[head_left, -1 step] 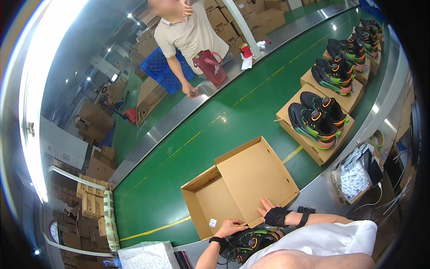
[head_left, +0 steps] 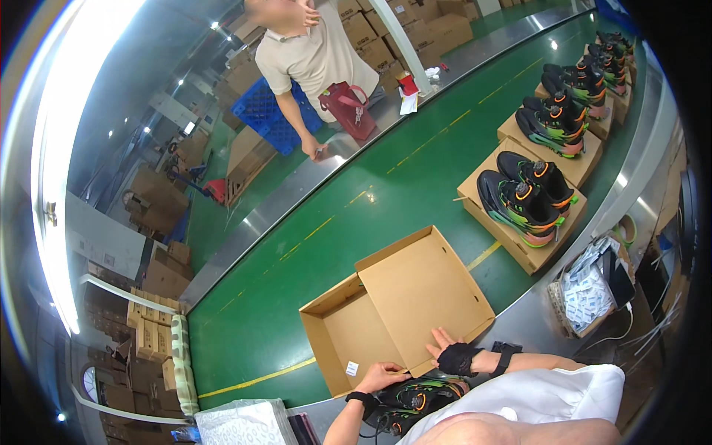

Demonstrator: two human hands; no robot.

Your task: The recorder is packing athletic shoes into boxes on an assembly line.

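Note:
An opened shoebox (head_left: 348, 334) of brown cardboard lies on the green conveyor belt, its lid (head_left: 419, 297) folded out to the right. A small white packet (head_left: 352, 368) rests inside the box. My left hand (head_left: 380, 377) has its fingers closed on the near edge, by the corner where box and lid meet. My right hand (head_left: 452, 356), in a black fingerless glove, lies with fingers spread on the near part of the lid. Between my body and the box sits a pair of black sneakers (head_left: 423, 397) with green and orange trim, partly hidden by my left hand and clothing.
More black sneakers (head_left: 526, 196) stand on closed shoeboxes (head_left: 512, 230) along the belt's right side. A bin of white packets (head_left: 586, 293) is at right. Plastic-wrapped sheets (head_left: 245, 424) lie at lower left. Across the belt stands a person (head_left: 315, 67) beside a dark red bag (head_left: 348, 111).

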